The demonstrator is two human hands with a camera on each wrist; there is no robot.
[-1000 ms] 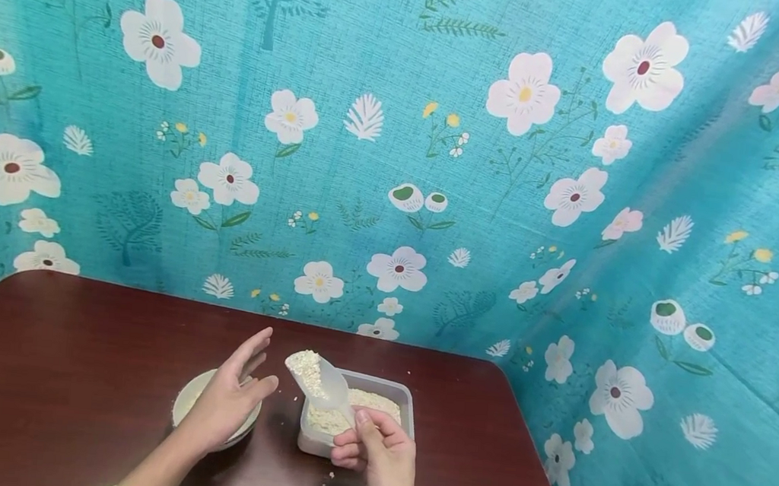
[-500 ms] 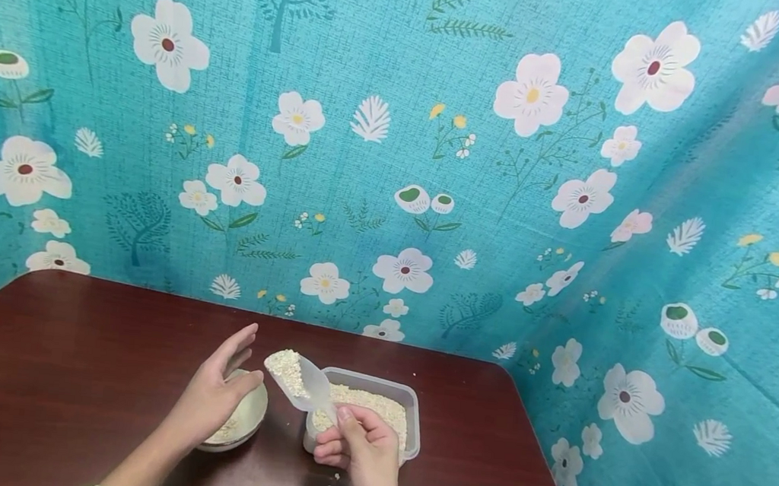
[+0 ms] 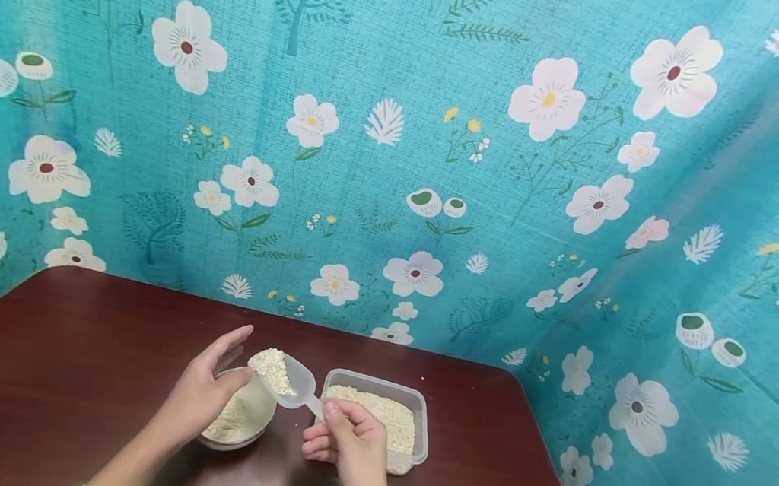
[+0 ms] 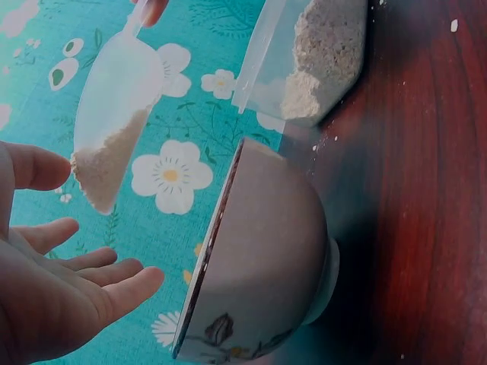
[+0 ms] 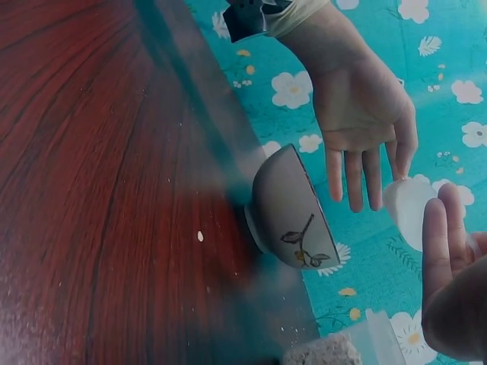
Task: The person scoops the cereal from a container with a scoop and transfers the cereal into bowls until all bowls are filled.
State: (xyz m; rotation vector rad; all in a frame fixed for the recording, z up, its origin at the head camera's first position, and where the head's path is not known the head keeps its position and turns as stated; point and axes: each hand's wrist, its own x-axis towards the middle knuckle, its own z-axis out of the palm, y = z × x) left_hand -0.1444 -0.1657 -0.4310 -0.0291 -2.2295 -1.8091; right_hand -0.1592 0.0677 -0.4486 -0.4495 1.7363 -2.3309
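Being pinched by its handle between the thumb and fingers of the right hand (image 3: pixel 361 445), a translucent scoop (image 3: pixel 300 383) is held raised, its front end near and above the rim of a bowl (image 3: pixel 263 410). Pale flakes (image 3: pixel 273 369) are heaped in that end. The left hand (image 3: pixel 202 388) is held over the bowl's left side, its fingers loosely extended and its thumb spread apart; whether the scoop's lip is touched by the thumb cannot be told. More flakes are held in the bowl, whose outer wall is decorated with a flower sprig (image 5: pixel 304 242). To the right, a clear container (image 3: pixel 421 430) is partly filled with similar flakes and partly hidden by the right hand. Both vessels are set on a red-brown table (image 3: pixel 93 349), backed by a flowered turquoise cloth (image 3: pixel 376 59).
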